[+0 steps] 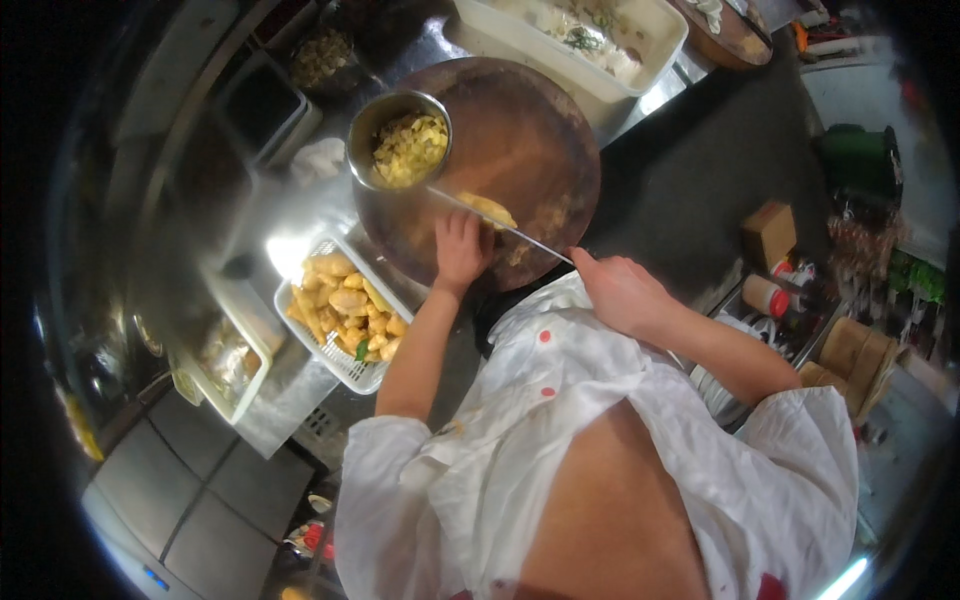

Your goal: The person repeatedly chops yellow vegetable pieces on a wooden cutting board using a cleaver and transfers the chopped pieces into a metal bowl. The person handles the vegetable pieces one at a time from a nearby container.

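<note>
My right hand (619, 289) grips the handle end of a knife (534, 241), whose blade reaches left over a round wooden chopping block (517, 142). Just beyond the blade lies a pale yellow piece of food (487, 208), perhaps pickled ginger, partly hidden by it. On the near side of the blade my left hand (461, 247) rests with its fingers bent at the block; whether it holds the piece cannot be told. At the block's upper left stands a metal bowl (356, 142) of chopped yellow bits (411, 150).
Left of the block, a white plastic basket (360, 381) holds more yellow pieces (349, 304). A white cloth (319, 159) lies on the metal counter. Beyond the block stands a long white tub (540, 56); another white container (259, 367) is at the lower left.
</note>
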Demonstrator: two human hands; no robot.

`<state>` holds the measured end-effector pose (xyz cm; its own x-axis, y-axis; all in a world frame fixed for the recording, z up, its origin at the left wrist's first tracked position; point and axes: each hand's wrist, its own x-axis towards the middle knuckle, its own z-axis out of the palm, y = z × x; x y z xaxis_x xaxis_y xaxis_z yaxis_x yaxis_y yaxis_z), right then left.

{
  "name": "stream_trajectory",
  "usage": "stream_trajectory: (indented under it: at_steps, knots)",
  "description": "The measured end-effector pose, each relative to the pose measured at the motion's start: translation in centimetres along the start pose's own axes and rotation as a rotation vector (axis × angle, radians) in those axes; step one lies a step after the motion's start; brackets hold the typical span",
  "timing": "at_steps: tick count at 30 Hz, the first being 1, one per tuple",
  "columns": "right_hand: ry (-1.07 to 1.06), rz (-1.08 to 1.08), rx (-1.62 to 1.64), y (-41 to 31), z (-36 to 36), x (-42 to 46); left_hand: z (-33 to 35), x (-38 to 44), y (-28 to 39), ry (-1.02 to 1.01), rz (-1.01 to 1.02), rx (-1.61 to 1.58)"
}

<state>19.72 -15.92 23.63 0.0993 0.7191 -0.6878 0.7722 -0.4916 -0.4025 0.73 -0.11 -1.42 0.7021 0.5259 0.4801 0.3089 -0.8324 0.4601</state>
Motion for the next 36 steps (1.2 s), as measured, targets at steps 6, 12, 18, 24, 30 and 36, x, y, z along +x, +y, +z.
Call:
stream_trajectory:
  at_steps: [6, 12, 18, 24, 30, 36]
  knots:
    - [-0.055, 0.068, 0.03, -0.7, -0.8, 0.8, 0.1, -0.3, 0.4, 0.005, -0.006, -0.006]
    - [-0.026, 0.041, 0.067, -1.2, -1.0, 2.0, 0.0, -0.6, 0.4, 0.005, -0.094, -0.023]
    - [-0.02, -0.018, 0.053, -0.5, -0.7, 3.8, -0.2, -0.2, 0.1, 0.039, -0.157, -0.08]
    - [-0.007, -0.038, 0.043, 0.1, -0.1, 4.8, 0.2, -0.6, 0.0, 0.044, -0.218, -0.102]
    - [-0.042, 0.017, -0.001, -0.1, -0.1, 5.7, 0.1, -0.5, 0.1, 0.07, -0.211, -0.177]
    - [-0.005, 0.052, 0.0, 0.0, 0.6, 6.3, -0.3, -0.4, 0.1, 0.099, -0.17, -0.201]
